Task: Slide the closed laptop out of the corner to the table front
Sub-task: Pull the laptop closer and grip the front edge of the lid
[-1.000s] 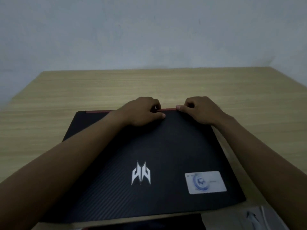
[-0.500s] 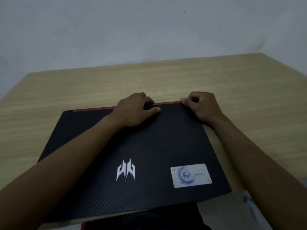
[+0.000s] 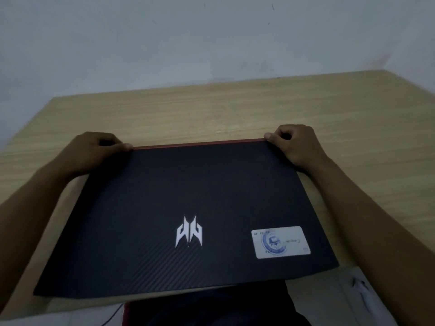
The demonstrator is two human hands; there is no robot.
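Fingers of my left hand (image 3: pixel 90 150) and right hand (image 3: pixel 297 143) curl over the closed laptop (image 3: pixel 188 208)'s far corners, gripping it on the table (image 3: pixel 235 109).

Dim, flat light – soft focus, slight motion blur, wide-angle bending at the edges.

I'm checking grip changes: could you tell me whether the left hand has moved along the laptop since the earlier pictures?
Yes. The left hand moved leftward along the laptop's red far edge to its corner.
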